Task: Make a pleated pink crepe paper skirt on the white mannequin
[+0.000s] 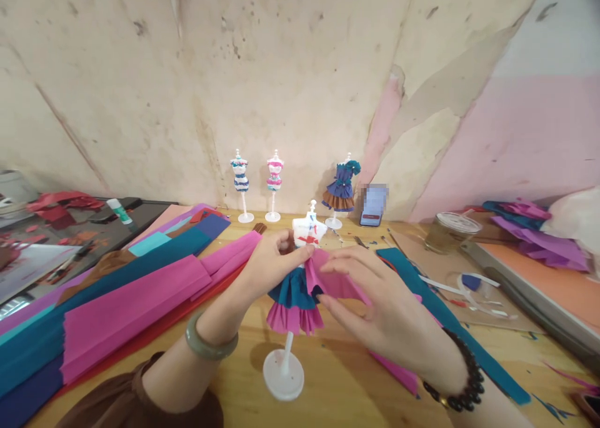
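Observation:
A small white dress-form mannequin (309, 229) stands tilted on its round base (284, 378) in front of me. It wears a ruffled skirt (295, 290) with a teal tier over a pink one. My left hand (272, 259) is closed around the mannequin's torso, the thumb pressing at the waist where a pink crepe paper strip (344, 284) meets it. My right hand (375, 297) has its fingers and thumb on that strip, close to the skirt's right side. The strip runs on under the right hand, which partly hides it.
Behind stand two taped mannequins (241, 181) (274, 177) and one in a blue and brown dress (341, 187), beside a phone (374, 205). Crepe paper strips (135, 309) lie left, with a glue stick (119, 210). To the right are a teal strip (459, 328) and a lidded cup (450, 233).

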The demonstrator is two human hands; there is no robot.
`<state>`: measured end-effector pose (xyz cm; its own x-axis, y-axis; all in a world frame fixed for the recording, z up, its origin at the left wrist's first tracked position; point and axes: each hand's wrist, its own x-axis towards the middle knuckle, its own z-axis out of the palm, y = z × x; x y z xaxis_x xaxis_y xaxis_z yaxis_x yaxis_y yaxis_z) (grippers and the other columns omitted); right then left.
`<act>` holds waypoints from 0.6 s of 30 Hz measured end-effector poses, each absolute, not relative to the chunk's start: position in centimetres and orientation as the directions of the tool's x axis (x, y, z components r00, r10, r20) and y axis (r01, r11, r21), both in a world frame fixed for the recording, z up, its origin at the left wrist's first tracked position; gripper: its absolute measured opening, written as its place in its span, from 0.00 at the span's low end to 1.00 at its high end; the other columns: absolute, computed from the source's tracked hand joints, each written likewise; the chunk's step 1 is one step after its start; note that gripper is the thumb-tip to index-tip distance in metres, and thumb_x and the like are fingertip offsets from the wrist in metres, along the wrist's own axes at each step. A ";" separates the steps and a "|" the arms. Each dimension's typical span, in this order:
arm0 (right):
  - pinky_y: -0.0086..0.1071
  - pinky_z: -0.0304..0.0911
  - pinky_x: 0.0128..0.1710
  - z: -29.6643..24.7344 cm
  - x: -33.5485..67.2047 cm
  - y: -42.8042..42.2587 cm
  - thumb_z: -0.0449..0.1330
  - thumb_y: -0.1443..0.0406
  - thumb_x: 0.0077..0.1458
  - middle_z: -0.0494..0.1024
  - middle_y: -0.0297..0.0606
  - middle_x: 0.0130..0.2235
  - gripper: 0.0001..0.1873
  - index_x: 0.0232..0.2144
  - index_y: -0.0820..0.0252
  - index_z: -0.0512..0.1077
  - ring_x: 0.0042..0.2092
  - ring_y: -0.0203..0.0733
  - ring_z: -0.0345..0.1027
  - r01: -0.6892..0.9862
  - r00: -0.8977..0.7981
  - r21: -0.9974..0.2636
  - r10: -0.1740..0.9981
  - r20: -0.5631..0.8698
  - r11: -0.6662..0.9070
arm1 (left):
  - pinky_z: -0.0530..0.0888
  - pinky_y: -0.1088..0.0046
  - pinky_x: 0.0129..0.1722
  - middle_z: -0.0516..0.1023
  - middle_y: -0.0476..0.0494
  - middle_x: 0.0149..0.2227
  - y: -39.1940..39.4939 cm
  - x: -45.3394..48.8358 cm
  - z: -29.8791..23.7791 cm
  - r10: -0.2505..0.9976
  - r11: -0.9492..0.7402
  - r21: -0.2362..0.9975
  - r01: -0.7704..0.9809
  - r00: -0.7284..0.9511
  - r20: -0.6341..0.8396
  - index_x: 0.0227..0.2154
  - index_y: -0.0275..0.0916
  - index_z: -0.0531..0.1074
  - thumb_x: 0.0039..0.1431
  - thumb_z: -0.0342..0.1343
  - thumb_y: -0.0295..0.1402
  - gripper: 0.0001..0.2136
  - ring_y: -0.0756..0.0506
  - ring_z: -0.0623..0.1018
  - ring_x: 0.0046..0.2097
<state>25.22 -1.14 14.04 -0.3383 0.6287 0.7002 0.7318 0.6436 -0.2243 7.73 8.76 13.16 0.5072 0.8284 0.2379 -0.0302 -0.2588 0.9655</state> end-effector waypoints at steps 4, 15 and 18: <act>0.39 0.65 0.39 14.0 24.3 -1.2 0.57 0.73 0.58 0.79 0.43 0.37 0.06 0.37 0.61 0.72 0.38 0.45 0.71 0.753 -0.436 0.004 0.494 0.752 0.658 | 0.74 0.67 0.44 0.82 0.40 0.39 8.8 7.7 13.2 0.843 -0.246 0.969 -0.018 0.490 0.223 0.35 0.34 0.75 0.55 0.62 0.39 0.12 0.41 0.80 0.44; 0.39 0.62 0.37 13.0 23.9 -1.1 0.53 0.75 0.61 0.80 0.42 0.32 0.11 0.37 0.64 0.75 0.34 0.43 0.71 0.793 -0.478 0.197 0.388 0.788 0.577 | 0.73 0.69 0.42 0.83 0.43 0.38 8.9 7.5 13.4 0.883 -0.137 0.990 -0.028 0.450 0.135 0.34 0.35 0.76 0.51 0.64 0.37 0.12 0.44 0.80 0.40; 0.40 0.60 0.39 12.9 23.8 -1.3 0.53 0.75 0.62 0.80 0.42 0.33 0.10 0.37 0.64 0.75 0.34 0.43 0.70 0.784 -0.499 0.204 0.399 0.769 0.587 | 0.73 0.69 0.42 0.82 0.44 0.37 9.0 7.4 13.5 0.883 -0.105 0.993 -0.053 0.454 0.118 0.34 0.36 0.77 0.51 0.64 0.37 0.11 0.46 0.79 0.39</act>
<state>23.84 -1.26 12.90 -0.4991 0.3988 0.7693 0.7835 0.5869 0.2041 7.42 8.96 13.53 0.4539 0.8832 0.1181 -0.0532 -0.1054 0.9930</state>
